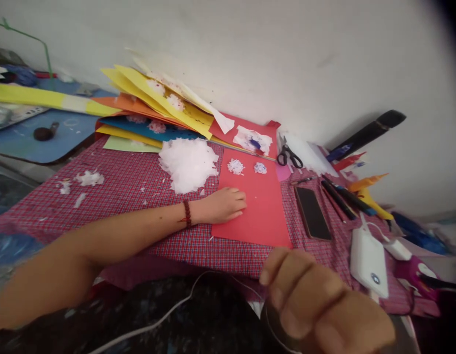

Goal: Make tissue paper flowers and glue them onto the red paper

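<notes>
On the sheet of red paper (261, 211) rests my left hand (224, 204), palm down with fingers stretched over its left side. Above those fingers, on the same sheet, sit two small round clumps of white shreds with blue specks, a left clump (235, 166) and a right clump (260, 168). Close to the camera, in front of the table edge, is my right hand (324, 300), blurred, with its fingers curled in. What those fingers may hold is hidden. A white pile of thin paper pieces (189, 164) lies beyond my left wrist.
Coloured paper sheets (157, 103) lean stacked by the wall. Black-handled scissors (289, 156), a phone (312, 213), several pens (338, 199) and a white power bank (368, 263) lie to the right. Paper scraps (90, 178) litter the checked cloth (139, 187). A white cable (169, 314) crosses my lap.
</notes>
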`<move>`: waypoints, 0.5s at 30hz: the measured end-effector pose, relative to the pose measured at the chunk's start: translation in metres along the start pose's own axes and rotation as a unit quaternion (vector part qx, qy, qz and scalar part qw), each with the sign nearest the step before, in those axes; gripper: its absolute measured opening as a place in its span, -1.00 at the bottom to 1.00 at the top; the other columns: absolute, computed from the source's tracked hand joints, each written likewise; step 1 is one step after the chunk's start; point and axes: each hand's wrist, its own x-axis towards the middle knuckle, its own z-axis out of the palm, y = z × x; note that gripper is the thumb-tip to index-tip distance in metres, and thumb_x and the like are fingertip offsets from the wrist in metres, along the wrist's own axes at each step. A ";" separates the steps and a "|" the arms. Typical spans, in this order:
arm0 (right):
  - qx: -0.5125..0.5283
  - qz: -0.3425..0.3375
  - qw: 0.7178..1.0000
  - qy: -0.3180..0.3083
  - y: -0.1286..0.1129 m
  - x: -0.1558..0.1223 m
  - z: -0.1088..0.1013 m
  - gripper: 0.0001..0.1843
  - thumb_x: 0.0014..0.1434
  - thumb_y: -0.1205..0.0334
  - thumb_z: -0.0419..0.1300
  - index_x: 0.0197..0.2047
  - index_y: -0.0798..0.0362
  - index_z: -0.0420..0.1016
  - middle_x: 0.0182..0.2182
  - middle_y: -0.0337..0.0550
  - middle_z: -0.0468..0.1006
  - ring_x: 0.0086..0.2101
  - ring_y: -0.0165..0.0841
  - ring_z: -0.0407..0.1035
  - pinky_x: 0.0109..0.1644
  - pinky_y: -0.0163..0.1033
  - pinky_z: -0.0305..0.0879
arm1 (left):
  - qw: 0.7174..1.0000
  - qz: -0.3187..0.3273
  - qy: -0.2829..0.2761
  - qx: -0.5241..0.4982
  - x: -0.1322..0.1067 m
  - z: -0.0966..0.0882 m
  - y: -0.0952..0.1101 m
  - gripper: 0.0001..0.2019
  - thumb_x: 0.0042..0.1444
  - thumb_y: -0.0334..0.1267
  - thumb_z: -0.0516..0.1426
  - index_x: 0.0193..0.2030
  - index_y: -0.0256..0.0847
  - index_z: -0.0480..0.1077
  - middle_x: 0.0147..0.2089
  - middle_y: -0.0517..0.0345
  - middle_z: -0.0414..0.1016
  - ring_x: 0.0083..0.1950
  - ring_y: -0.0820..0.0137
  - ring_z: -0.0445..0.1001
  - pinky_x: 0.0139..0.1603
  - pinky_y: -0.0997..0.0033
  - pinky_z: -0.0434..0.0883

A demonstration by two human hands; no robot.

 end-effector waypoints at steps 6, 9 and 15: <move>-0.096 0.008 0.993 0.068 0.027 0.039 -0.019 -0.79 0.32 0.17 0.07 -0.14 -0.13 0.56 -0.45 -0.19 0.55 -0.42 -0.28 0.45 -0.26 -0.08 0.41 | 1.000 -0.008 -0.006 -0.023 -0.001 -0.003 0.001 -0.81 0.35 -0.23 0.05 -0.11 -0.27 0.45 -0.10 -0.02 0.48 -0.03 0.26 0.39 0.05 0.24 0.33; -0.220 0.087 0.972 -0.004 0.065 0.060 -0.040 -0.81 0.29 0.24 0.10 -0.20 -0.06 0.56 -0.39 -0.19 0.59 -0.37 -0.33 0.47 -0.23 -0.18 0.38 | 0.999 -0.014 -0.012 -0.026 -0.001 -0.003 0.002 -0.79 0.35 -0.22 0.06 -0.07 -0.28 0.45 -0.08 -0.04 0.48 -0.01 0.23 0.39 0.08 0.21 0.33; -0.310 0.200 0.925 -0.093 0.146 0.087 -0.073 -0.77 0.21 0.23 0.05 -0.22 0.06 0.53 -0.40 -0.14 0.59 -0.39 -0.33 0.44 -0.25 -0.20 0.30 | 0.999 -0.019 -0.029 -0.020 0.000 -0.006 0.003 -0.79 0.35 -0.25 0.06 -0.02 -0.29 0.44 -0.01 -0.04 0.49 0.05 0.21 0.37 0.16 0.19 0.30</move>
